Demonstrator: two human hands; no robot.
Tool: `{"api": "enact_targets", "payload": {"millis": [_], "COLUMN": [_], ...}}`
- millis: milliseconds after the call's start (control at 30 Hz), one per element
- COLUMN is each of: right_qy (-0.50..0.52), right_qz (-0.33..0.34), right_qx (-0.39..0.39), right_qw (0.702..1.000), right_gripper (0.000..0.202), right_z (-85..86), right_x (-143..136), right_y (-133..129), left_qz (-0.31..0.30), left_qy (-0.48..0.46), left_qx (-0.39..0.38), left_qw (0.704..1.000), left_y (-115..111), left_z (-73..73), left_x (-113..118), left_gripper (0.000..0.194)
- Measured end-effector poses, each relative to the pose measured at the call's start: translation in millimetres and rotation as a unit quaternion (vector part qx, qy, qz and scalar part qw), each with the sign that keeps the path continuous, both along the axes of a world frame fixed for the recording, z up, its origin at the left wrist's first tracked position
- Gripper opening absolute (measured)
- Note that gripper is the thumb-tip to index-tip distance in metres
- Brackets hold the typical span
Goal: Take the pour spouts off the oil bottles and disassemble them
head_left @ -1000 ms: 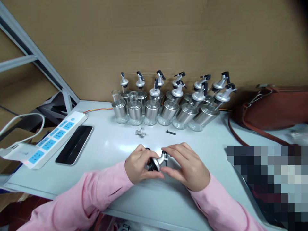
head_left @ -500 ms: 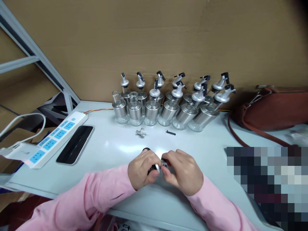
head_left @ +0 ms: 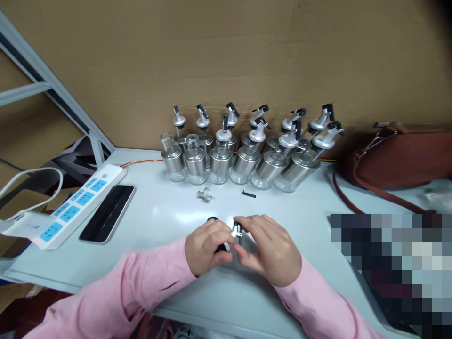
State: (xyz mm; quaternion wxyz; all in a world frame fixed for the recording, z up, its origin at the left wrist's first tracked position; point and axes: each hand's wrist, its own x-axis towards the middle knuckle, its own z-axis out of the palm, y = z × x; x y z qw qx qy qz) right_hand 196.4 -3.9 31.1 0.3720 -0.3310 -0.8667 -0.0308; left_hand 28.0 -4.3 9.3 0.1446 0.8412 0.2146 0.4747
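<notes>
My left hand is closed around a silver-and-black pour spout, and most of its body is hidden in my fingers. The spout's tip pokes out to the right. At that tip, the index finger and thumb of my right hand grip a small black flap. On the table beyond my hands lie a loose silver spout piece and a thin black flap.
Several glass bottles with steel sleeves stand in two rows at the back, most topped with spouts; two front-left ones have bare necks. A power strip and a phone lie left, a brown bag right. A cardboard wall rises behind.
My right fingers have opened slightly around the spout's tip, and more of the silver tip and black flap shows. The view has shifted a little.
</notes>
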Motion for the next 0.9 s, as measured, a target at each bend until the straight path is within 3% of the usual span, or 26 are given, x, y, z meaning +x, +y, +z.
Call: {"api": "enact_targets", "payload": {"millis": [400,533,600,733,900], "right_qy": [-0.022,-0.014,0.029,0.141,0.119], "right_qz": [0.060,0.074,0.071,0.005,-0.146], "right_qx": [0.001,0.011,-0.026,-0.118,-0.177], "right_qw": [0.998,0.997,0.997,0.983,0.966], "right_gripper": [0.022,0.020,0.023,0.026,0.010], "right_z": [-3.9,-5.2,-5.6,-5.5,-12.9], "right_x": [-6.5,-5.4,-2.6,8.0,18.7], "right_y": [-2.2,-0.3,0.3,4.5,21.8], "left_qz": [-0.008,-0.024,-0.023,-0.029,0.003], "left_qy": [0.001,-0.021,-0.046,-0.109,-0.118], "left_qx": [-0.002,-0.054,-0.110,-0.160,-0.145], "left_qw": [1.000,0.998,0.993,0.981,0.982], "left_y": [-2.6,-5.1,-6.9,-4.5,5.3], "left_z": [2.7,2.5,2.3,0.3,-7.5], "left_x": [5.0,5.5,3.9,-3.8,-11.6], "left_gripper": [0.027,0.024,0.024,0.022,0.022]}}
